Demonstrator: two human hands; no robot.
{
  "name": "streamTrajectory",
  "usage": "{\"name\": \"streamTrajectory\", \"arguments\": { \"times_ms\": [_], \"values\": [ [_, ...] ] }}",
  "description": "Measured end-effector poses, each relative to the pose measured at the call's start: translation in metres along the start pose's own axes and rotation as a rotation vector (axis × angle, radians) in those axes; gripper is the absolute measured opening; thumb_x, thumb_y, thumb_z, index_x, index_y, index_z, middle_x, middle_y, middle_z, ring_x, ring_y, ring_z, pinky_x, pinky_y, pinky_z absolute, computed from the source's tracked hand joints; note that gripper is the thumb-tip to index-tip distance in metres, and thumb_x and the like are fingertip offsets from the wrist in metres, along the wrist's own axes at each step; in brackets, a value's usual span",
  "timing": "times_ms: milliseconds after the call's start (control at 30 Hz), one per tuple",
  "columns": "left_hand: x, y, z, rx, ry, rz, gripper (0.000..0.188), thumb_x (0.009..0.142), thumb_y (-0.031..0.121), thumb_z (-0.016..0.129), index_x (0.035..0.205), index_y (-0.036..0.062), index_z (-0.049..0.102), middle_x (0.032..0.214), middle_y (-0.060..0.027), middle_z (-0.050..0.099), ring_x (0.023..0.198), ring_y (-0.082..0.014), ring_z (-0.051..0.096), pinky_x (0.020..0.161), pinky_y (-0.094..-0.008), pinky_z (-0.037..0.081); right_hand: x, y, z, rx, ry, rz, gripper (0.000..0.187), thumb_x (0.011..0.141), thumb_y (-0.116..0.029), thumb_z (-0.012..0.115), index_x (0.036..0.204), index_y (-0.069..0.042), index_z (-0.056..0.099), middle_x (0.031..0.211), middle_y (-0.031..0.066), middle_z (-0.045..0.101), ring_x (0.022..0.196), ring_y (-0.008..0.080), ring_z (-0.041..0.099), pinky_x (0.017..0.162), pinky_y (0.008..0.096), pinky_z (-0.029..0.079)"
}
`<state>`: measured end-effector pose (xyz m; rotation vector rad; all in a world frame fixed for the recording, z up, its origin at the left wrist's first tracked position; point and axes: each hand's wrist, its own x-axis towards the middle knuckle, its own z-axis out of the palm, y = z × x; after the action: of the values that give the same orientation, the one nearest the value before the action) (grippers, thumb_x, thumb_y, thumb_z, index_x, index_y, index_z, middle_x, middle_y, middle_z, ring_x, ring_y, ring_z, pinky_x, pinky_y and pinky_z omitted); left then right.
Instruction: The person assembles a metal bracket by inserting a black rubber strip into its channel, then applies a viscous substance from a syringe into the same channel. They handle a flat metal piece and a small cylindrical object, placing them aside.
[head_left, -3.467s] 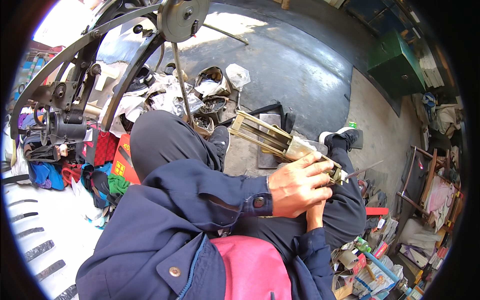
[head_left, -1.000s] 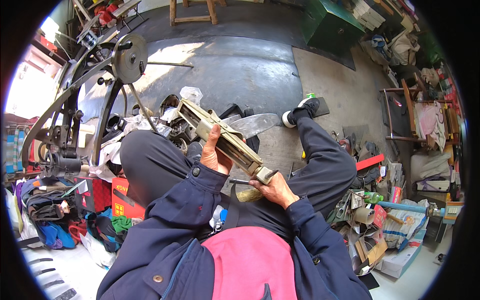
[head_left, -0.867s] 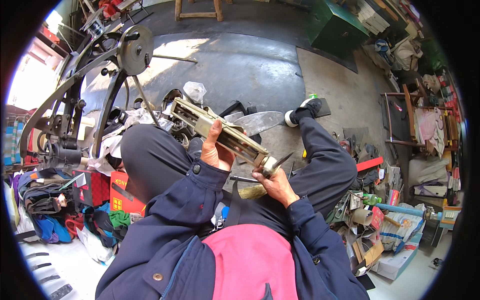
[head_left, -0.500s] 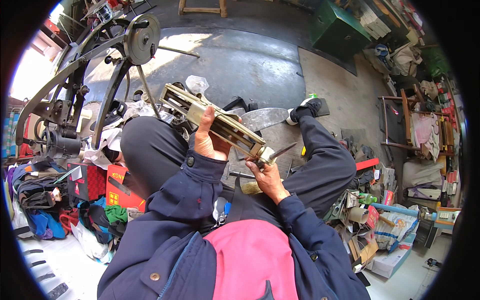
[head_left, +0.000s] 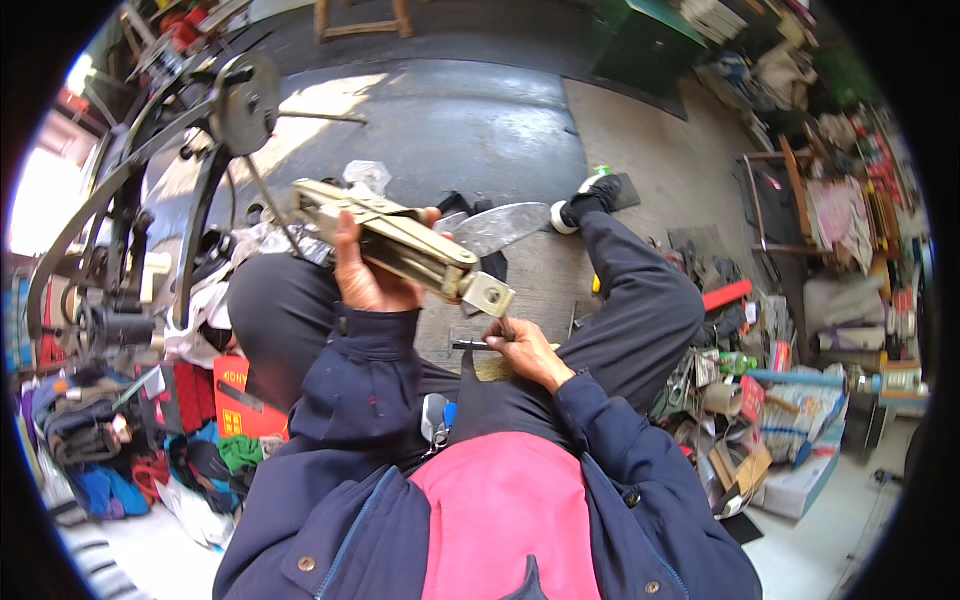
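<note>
My left hand (head_left: 372,272) grips a long brass-coloured metal mechanism (head_left: 420,256) from below, its thumb up along the near side. The mechanism has parallel bars and a square end block (head_left: 488,294) with a round hole, and it tilts down toward the right. Just under that block, my right hand (head_left: 530,353) is closed on a short dark rod (head_left: 507,327) that meets the block. My fingers hide most of the rod. Beyond the mechanism, a flat grey metal plate (head_left: 500,230) with a rounded end shows above the floor.
A black hand-cranked machine with a wheel (head_left: 245,105) stands at the left. Cloth piles (head_left: 85,410) and a red-orange box (head_left: 240,400) lie near my left knee. Tools and packages (head_left: 735,400) crowd my right side. A green cabinet (head_left: 645,45) stands far right.
The mechanism has rolled over in my left hand, showing another face, and its end block now points down. The pointed piece no longer sticks out rightward. The whole view has shifted slightly.
</note>
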<state>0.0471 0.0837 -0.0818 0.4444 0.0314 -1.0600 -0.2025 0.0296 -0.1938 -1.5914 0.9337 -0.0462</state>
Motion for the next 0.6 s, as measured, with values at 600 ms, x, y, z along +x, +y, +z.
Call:
{"name": "streamTrajectory", "arguments": {
  "times_ms": [600],
  "values": [
    [0.006,0.024,0.029,0.023,-0.653,-0.328,0.089,0.087,0.049,0.080,0.144,-0.0018,0.035,0.132,-0.0171,0.047,0.127,-0.0345,0.054,0.105,-0.0568,0.052,0.019,0.029,-0.016,-0.200,0.431,-0.250,0.012,0.088,-0.013,0.077,0.099,-0.007,0.073,0.097,0.0114,0.067,0.093,0.0284,0.067,0.081,0.0387,0.053]
  ]
}}
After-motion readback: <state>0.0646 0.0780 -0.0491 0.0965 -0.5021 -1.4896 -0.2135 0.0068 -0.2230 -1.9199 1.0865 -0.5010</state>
